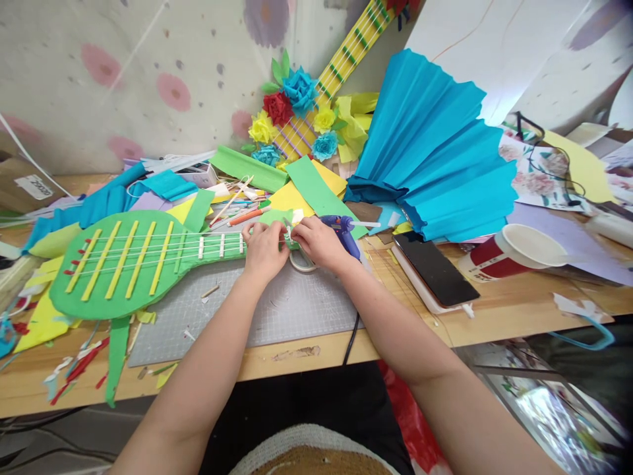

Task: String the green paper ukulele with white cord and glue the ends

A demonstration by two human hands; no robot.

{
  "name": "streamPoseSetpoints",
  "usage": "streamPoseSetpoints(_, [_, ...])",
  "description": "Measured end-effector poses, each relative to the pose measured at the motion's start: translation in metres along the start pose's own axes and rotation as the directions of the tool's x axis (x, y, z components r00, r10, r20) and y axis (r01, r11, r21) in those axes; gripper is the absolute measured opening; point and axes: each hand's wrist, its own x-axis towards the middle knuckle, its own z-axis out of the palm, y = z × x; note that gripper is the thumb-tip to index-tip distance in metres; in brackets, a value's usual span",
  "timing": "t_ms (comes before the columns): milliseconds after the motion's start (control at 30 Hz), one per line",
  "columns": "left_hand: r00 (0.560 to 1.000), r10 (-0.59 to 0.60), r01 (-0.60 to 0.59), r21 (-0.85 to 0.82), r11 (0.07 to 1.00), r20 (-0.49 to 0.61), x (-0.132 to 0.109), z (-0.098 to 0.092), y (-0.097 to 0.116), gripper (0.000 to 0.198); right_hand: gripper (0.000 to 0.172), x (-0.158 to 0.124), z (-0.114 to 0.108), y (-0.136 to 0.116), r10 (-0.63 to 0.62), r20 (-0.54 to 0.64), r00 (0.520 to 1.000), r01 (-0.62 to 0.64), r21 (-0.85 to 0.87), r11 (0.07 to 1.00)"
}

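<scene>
A green paper lute (117,302) with yellow bars and white strings lies along the left of the grey cutting mat (297,313). Bent fingers of my left hand (266,249) are closed on the narrow end of its neck. Close beside it, my right hand (320,244) pinches at the tip of the same neck, where a small white bit shows; the hand hides what exactly lies between the fingertips. Below the hands, pale ring-shaped handles (302,265) rest on the mat. A purple glue gun (341,227) lies just past my right hand.
Behind stand a yellow paper lute (341,59) with paper flowers and a pleated blue crepe sheet (425,145). To the right are a black phone (435,269) and a paper cup (514,251). Paper scraps (44,323) crowd the left; a black cord (351,340) hangs over the front edge.
</scene>
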Motion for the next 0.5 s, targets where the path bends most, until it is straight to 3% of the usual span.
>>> streamPoseSetpoints(200, [0.999, 0.006, -0.006, 0.009, 1.000, -0.043, 0.002, 0.001, -0.005, 0.010, 0.023, 0.004, 0.003, -0.005, 0.034, 0.006, 0.999, -0.034, -0.035, 0.999])
streamPoseSetpoints(500, [1.000, 0.003, -0.003, -0.002, 1.000, 0.001, 0.002, 0.001, -0.008, 0.002, 0.025, 0.003, 0.011, 0.001, 0.001, -0.052, 0.999, -0.003, -0.039, 0.999])
